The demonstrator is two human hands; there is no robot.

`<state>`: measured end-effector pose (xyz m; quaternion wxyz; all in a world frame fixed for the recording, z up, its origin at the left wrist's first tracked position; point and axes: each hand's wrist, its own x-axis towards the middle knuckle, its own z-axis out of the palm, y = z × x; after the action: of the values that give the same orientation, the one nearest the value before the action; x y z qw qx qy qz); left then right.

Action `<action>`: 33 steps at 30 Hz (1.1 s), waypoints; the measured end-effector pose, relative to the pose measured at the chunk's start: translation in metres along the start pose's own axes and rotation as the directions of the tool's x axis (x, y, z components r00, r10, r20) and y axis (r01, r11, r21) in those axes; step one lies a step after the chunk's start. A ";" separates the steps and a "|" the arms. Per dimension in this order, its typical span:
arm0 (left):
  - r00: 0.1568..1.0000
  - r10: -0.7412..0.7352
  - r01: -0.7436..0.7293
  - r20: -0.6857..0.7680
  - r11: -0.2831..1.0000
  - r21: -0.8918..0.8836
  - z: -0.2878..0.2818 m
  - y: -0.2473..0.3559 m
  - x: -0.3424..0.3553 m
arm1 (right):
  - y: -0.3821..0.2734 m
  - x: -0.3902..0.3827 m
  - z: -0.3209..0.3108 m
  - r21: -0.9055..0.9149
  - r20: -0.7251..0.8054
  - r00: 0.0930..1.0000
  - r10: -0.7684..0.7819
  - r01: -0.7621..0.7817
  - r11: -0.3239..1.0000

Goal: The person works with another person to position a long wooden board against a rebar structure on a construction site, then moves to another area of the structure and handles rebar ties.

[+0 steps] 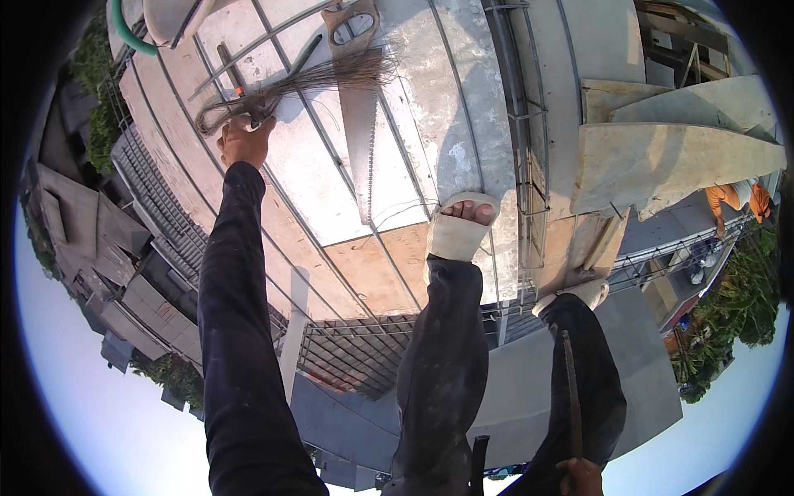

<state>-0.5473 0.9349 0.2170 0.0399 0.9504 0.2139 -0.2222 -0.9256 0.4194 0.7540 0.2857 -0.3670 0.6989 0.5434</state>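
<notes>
My left hand (245,142) reaches far forward, its fingers closed on the head of what looks like a pair of pincers (231,74), whose dark handles spread away from it. Beside and partly under the pincers lies a looped bundle of thin tie wire (331,74), its loose ends fanned out to the right. A handsaw (357,140) with a wooden handle lies flat under those ends, blade pointing toward me. Low at the right, my right hand (581,477) is wrapped round a long thin brown bar (571,380) that stands up in front of my leg.
Steel reinforcing bars (331,157) run across the pale boards (397,264). My sandalled foot (463,223) rests on them. A rebar cage (525,124) runs along the right, with curved plywood sheets (670,165) beyond. Another person in orange (732,198) is lower down at far right.
</notes>
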 end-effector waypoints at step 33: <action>0.535 0.829 -0.814 0.165 0.558 -0.164 -0.376 0.137 -0.320 | 0.118 -0.016 -0.062 -0.167 -0.185 0.626 -0.758 0.740 0.652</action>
<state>-0.5959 0.7509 0.6924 0.1948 0.9061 -0.2557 -0.2751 -1.0136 0.3788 0.8470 0.3857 -0.6968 0.4912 0.3528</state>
